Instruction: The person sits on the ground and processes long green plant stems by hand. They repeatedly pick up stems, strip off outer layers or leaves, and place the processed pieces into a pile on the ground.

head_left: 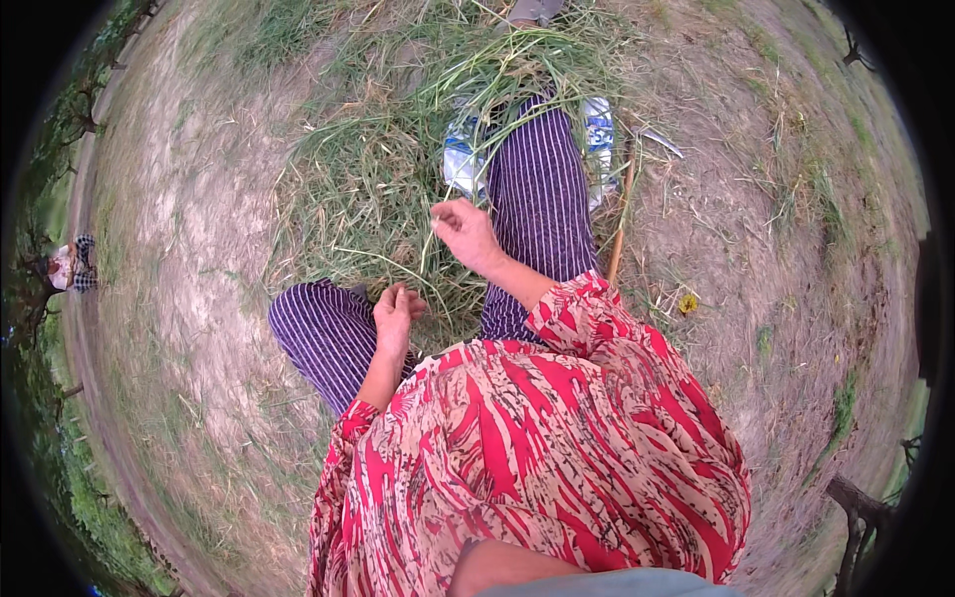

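I sit on the ground with cut green grass (348,184) heaped between my legs. My right hand (468,237) is raised over the heap beside my outstretched leg, its thumb and forefinger pinching a thin grass stalk. Lower and to the left, near my bent knee, my left hand (396,310) has its fingers curled together; whatever is in them is too small to make out. A loose bunch of long grass stalks (522,75) lies across my right shin. Under that leg is a blue-and-white plastic sack (464,167), partly hidden by grass and leg.
To the right of my leg lies a sickle with a wooden handle (625,214) and a curved metal blade (659,141). A yellow flower (687,302) is on the dry ground nearby. Far left, another person (75,267) is near trees. A dark branch (860,507) shows at lower right.
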`<state>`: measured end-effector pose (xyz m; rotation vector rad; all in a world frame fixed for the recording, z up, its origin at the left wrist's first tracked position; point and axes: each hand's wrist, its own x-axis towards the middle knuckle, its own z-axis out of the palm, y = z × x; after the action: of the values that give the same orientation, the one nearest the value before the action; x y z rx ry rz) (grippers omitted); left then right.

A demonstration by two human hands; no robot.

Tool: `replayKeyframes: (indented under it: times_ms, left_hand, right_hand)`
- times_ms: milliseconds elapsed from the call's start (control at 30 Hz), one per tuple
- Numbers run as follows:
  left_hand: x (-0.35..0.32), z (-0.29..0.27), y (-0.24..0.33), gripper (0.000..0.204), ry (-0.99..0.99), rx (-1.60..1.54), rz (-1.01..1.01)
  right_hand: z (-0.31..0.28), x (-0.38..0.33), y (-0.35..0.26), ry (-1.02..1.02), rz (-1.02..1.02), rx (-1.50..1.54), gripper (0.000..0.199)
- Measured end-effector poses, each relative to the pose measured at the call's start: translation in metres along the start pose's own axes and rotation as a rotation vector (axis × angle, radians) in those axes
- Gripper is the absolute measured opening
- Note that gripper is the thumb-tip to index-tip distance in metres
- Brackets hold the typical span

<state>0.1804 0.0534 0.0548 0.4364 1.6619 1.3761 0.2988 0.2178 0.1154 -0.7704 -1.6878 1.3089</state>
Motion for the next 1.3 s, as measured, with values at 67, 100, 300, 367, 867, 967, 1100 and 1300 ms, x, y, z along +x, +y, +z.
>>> replayKeyframes:
  times_ms: [67, 100, 300, 367, 867, 967, 1100, 1300]
  left_hand:
    - [0.002, -0.001, 0.008, 0.028, 0.067, -0.096, 0.060]
    - [0.002, -0.004, 0.011, 0.031, 0.043, -0.139, 0.083]
    - [-0.008, -0.001, 0.031, 0.033, -0.208, -0.212, 0.118]
    - [-0.009, 0.000, 0.027, 0.029, -0.235, -0.168, 0.145]
    - [-0.005, 0.009, 0.024, 0.013, 0.060, 0.684, 0.543]
    - [0.001, 0.011, 0.025, 0.007, 0.049, 0.184, 0.350]
    - [-0.005, 0.010, 0.041, 0.010, 0.008, -0.401, 0.181]
    - [0.004, -0.001, 0.032, 0.013, 0.093, -0.278, 0.219]
  right_hand:
    - [0.009, -0.023, -0.009, -0.149, 0.028, -0.037, 0.011]
    - [0.016, -0.034, -0.013, -0.224, 0.021, -0.025, 0.008]
    - [0.029, -0.071, -0.008, -0.713, -0.314, -0.580, 0.025]
    - [0.031, -0.074, 0.016, -0.866, -0.311, -0.714, 0.041]
    - [0.025, -0.073, 0.025, -1.268, -0.400, -1.059, 0.017]
    - [0.025, -0.067, 0.008, -1.189, -0.378, -0.973, 0.018]
    - [0.022, -0.067, 0.003, -1.009, -0.226, -0.819, 0.030]
    - [0.012, -0.070, 0.005, -0.838, -0.301, -0.670, 0.041]
